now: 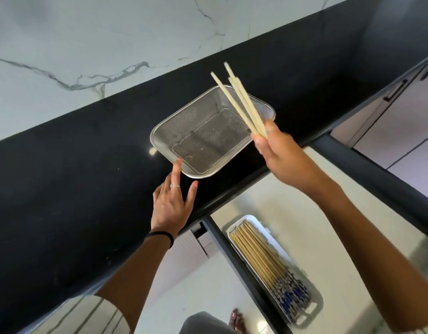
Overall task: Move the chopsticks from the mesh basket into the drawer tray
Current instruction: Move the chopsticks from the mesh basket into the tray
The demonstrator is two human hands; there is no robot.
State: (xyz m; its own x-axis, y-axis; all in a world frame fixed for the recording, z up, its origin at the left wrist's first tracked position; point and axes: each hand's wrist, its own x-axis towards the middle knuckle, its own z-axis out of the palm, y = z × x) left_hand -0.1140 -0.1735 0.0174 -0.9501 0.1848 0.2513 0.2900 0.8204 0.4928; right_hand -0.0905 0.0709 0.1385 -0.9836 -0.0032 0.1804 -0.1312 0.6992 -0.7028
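My right hand (278, 153) grips a bunch of pale wooden chopsticks (237, 100) by their lower ends, held above the right end of the mesh basket (184, 131). The steel basket sits on the black counter and holds only a few crumbs. My left hand (172, 201) rests on the counter with fingers spread, one fingertip touching the basket's near corner. Below the counter, a white tray (234, 227) in the pulled-out drawer holds several chopsticks with blue patterned ends (268, 259), lying side by side.
The black counter (63, 189) runs diagonally below a white marble wall (87, 44). The dark drawer frame (367, 169) sticks out under my right arm. Pale cabinet fronts with a dark handle (398, 90) stand at right. My foot (237, 321) shows on the floor.
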